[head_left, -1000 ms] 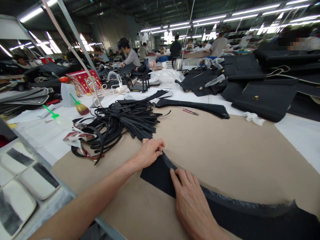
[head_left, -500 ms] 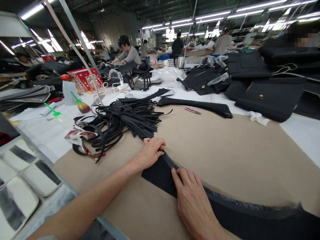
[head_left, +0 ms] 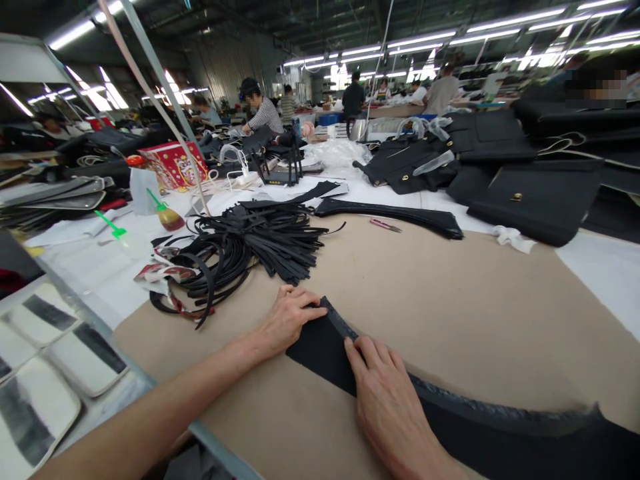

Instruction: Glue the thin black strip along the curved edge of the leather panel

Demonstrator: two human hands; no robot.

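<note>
You get a dim ceiling [head_left: 300, 23], glaring overhead tubes [head_left: 515, 20] | windows [head_left: 113, 87] at left washed out | brown tabletop [head_left: 450, 287] evenly lit, shadows soft | black panel [head_left: 500, 443] detail lost | your view stretches, softens toward edges | pixelated patch [head_left: 597, 85] upper right

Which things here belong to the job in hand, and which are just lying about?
In hand:
- black curved panel, under left hand and right hand

Untouched, seemingly just lying about:
- black straps
- snips
- red box
- green-tipped amber bottle
</note>
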